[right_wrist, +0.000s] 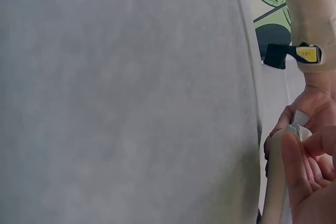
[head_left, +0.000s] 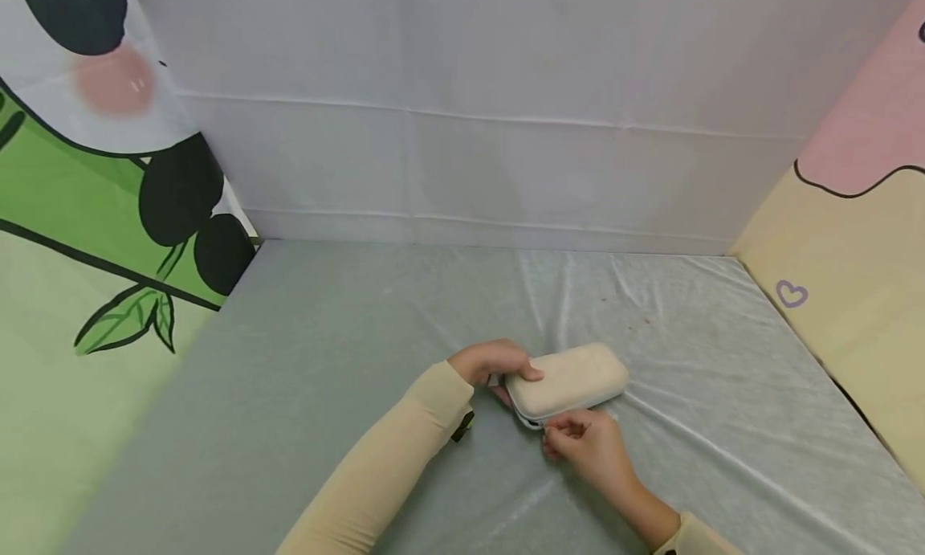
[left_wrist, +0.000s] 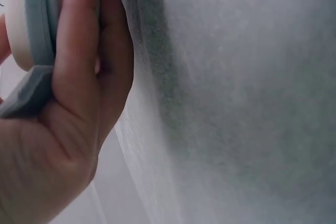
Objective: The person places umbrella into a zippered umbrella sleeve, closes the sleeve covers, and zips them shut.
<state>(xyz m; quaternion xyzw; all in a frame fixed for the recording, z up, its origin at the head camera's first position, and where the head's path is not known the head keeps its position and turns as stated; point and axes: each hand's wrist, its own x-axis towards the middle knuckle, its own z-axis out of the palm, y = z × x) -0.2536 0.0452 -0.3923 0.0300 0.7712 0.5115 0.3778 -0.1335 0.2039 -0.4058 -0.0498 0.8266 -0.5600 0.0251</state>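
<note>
A cream zippered case (head_left: 571, 378) with a grey-blue side band (left_wrist: 39, 19) is held at a tilt, close over the cloth-covered table. My left hand (head_left: 499, 366) grips its left end, thumb on the top face and fingers underneath. A grey fabric tab (left_wrist: 29, 93) sticks out at that end, beside the palm. At the near left corner, my right hand (head_left: 588, 446) pinches the small zipper pull between thumb and forefinger; the fingertips mostly hide it. A short dark gap shows along the zipper at this corner. The case's contents are hidden.
Grey velvety cloth (head_left: 325, 338) with a few creases covers the table. A pale fabric wall (head_left: 462, 169) rises at the back. Printed panels stand at both sides, green and white on the left (head_left: 87, 298), yellow and pink on the right (head_left: 853, 314).
</note>
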